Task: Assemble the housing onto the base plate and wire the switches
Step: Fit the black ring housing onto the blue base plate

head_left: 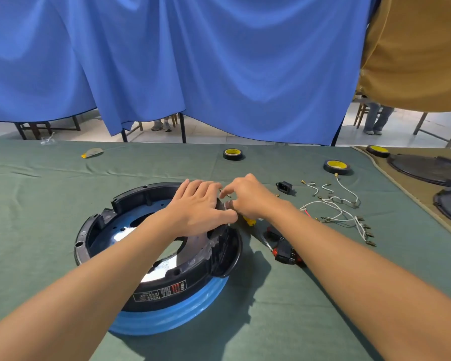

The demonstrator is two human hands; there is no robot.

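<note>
Black plastic is what the head view shows first: the housing (190, 274) is a ring already sitting on the shiny base plate (125, 231), with a blue ribbed rim (172, 313) below it, all on the green-clothed desk (63, 194) in front of the person.

The left hand (198, 207) lies over the ring's far right edge. Its grip is apart, with the fingers fairly straight and pressing down rather than closed on anything. The right hand (250, 199) meets it there with its grip together, curled fingers pinching what looks like a small brass terminal (229, 196) at the rim. What it joins to is hidden.

The mating of housing and plate looks done, or close to it; whether it is fastened cannot be told. The wiring seems barely begun. The red and black switches (284, 248) lie loose just right of the ring, and the black power socket (284, 187) sits apart behind them. Most of the white wires (336, 212) are spread unattached further right. Two tape rolls (233, 154) (337, 167) wait near the far edge.
</note>
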